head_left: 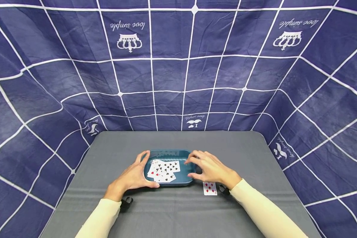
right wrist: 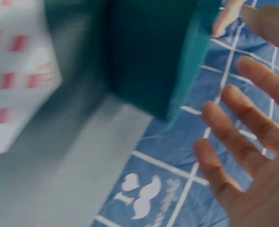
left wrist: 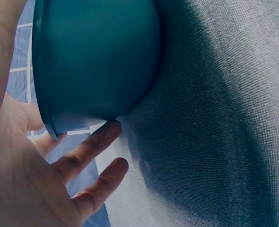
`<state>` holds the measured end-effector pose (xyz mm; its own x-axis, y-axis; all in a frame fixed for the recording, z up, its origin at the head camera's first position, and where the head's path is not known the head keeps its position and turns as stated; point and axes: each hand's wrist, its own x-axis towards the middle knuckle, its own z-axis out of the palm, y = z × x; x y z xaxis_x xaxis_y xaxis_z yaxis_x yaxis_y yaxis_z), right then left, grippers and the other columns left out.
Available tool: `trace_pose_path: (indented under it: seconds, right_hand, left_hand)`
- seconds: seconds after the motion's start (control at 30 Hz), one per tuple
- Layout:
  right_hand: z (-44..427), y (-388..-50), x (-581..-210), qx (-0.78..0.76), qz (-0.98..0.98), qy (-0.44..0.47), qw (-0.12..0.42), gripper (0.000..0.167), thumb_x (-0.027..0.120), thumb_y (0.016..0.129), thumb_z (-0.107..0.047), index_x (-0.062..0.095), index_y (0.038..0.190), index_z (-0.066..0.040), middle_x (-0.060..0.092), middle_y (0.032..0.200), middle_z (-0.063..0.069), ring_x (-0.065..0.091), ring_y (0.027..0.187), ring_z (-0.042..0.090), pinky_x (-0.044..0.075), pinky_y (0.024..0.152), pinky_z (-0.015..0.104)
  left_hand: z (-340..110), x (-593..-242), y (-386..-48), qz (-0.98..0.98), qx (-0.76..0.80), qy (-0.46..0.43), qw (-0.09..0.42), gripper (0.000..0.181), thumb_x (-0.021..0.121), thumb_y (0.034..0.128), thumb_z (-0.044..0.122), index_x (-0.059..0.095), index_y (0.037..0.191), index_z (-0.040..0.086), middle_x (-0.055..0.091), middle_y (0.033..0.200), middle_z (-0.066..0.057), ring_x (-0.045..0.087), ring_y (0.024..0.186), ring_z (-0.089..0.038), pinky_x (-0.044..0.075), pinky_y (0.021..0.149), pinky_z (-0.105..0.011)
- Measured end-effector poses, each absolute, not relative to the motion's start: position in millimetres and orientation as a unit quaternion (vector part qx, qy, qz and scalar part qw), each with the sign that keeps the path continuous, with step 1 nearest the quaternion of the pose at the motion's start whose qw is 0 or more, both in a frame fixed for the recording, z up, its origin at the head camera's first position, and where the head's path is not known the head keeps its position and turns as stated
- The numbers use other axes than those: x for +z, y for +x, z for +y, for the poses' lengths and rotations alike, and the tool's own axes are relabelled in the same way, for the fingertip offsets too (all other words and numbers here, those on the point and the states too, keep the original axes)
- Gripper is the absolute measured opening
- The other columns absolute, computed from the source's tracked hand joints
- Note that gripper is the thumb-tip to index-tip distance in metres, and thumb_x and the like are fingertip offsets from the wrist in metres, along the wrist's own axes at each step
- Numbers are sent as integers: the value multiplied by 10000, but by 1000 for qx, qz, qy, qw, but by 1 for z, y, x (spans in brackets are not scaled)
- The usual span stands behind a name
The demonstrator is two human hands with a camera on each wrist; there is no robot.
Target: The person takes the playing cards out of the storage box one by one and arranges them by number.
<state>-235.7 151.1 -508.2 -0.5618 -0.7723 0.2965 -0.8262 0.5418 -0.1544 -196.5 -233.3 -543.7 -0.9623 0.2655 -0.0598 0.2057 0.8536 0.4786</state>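
Note:
A teal-blue tray point(head_left: 182, 177) sits on the grey table, with several overlapping playing cards point(head_left: 166, 168) face up toward its left side. My left hand point(head_left: 131, 175) holds the left end, thumb along the front rim and fingers at the back. In the left wrist view, fingertips point(left wrist: 113, 127) lie close to the tray's outer wall point(left wrist: 99, 56). My right hand point(head_left: 211, 167) hovers with parted, slightly bent fingers over the right end, holding nothing visible. Just in front of it, a diamonds card point(head_left: 209, 190) lies face up on the table, blurred in the right wrist view.
The grey tabletop point(head_left: 166, 215) extends around the tray on all sides. A dark blue cloth point(head_left: 172, 76) with white grid lines hangs behind and along both sides. Black wrist mounts point(head_left: 126, 204) sit below both hands.

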Motion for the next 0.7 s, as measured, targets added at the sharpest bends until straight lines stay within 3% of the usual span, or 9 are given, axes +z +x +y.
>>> trace_pose_path:
  seconds: [0.23,0.53,0.7]
  right_hand:
    - [115,-252,-494,93,-878,470,13,556,902,1031,-487,739,1533,-315,693,1493,-63,718,1350,182,592,1028,415]
    - [73,-280,-492,69,-877,464,-104,673,940,1003,-414,692,1615,-282,667,1589,12,660,1491,249,568,1218,562]
    - [56,-286,-500,54,-873,460,-151,717,977,975,-369,686,1625,-284,657,1600,21,669,1472,226,574,1242,500]
  left_hand:
    - [-233,-545,-198,962,238,119,60,1635,1022,660,821,212,1873,82,247,1918,-88,734,1355,-455,639,1016,-650]
    - [-236,-547,-198,964,232,119,56,1622,997,679,851,208,1875,89,239,1922,-86,740,1339,-456,643,1018,-648]
    - [-236,-548,-196,962,238,123,56,1618,995,682,850,211,1875,89,241,1926,-92,742,1325,-465,636,1024,-661]
